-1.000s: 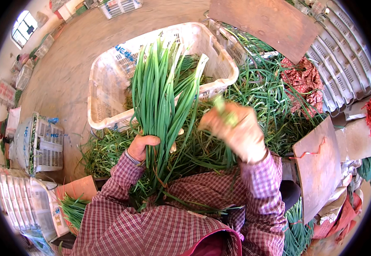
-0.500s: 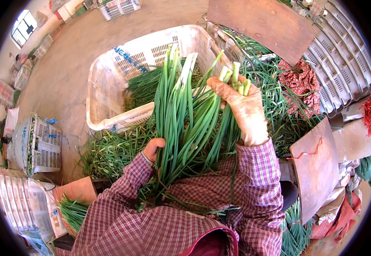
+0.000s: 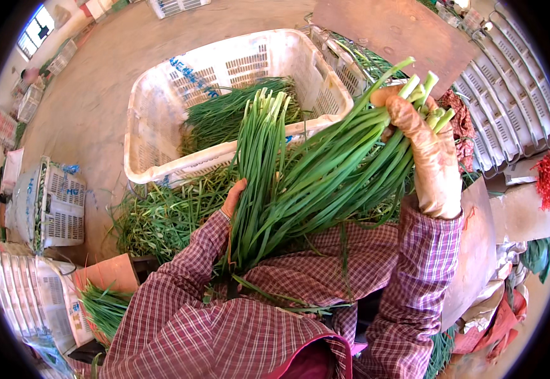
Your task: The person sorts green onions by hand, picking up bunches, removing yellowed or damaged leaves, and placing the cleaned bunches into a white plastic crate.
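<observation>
My left hand [image 3: 232, 198] is closed around an upright bunch of garlic chives [image 3: 259, 145], its pale cut ends level at the top. In a stained, pale glove, my right hand [image 3: 421, 129] grips a second sheaf of chives [image 3: 344, 170] near its thick pale stem ends. Those leaves slant down to the left and meet the left-hand bunch over my lap. Beyond the hands stands a white plastic crate [image 3: 142, 126], with tied-looking dark green chives [image 3: 243, 114] lying inside.
Loose green leaves [image 3: 161, 218] are heaped below the crate. A wooden board [image 3: 395, 31] lies at the far right, near stacked white crates [image 3: 508, 95]. Another board [image 3: 477, 252] leans beside my right arm. At left stand a filled crate [image 3: 63, 205] and more chives [image 3: 103, 309].
My right hand has moved right with its sheaf, drawing the leaves out into a slanting spread away from the left-hand bunch. The left hand stays nearly in place, still gripping.
</observation>
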A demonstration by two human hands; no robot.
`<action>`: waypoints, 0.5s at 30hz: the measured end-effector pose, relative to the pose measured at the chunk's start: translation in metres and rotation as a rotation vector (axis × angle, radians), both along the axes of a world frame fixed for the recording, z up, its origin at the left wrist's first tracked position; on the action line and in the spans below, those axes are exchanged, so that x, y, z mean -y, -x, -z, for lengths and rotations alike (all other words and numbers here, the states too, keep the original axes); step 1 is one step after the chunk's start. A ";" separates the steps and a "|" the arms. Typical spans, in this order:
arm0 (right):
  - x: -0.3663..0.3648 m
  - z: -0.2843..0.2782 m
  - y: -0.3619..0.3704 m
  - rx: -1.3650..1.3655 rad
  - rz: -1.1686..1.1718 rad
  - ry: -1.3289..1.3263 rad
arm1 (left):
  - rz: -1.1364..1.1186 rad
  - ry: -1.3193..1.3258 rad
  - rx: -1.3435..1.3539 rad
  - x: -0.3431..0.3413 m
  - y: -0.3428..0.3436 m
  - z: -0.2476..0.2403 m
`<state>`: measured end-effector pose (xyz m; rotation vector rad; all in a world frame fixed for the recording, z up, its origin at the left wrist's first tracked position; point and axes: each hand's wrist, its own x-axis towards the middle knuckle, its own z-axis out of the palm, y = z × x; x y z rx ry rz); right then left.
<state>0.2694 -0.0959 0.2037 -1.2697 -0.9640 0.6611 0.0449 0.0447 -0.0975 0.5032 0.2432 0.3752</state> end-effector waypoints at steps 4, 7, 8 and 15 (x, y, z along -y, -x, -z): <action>0.023 0.003 -0.031 0.059 0.135 -0.007 | 0.033 -0.050 0.079 0.001 -0.007 -0.011; 0.031 -0.013 -0.034 0.176 0.161 -0.074 | 0.065 0.053 0.190 0.004 -0.016 -0.018; 0.035 -0.015 -0.047 0.205 0.129 -0.165 | 0.068 0.051 0.194 0.003 -0.018 -0.019; 0.044 0.010 -0.071 -0.139 0.182 -0.145 | 0.098 -0.060 0.435 -0.003 -0.010 -0.061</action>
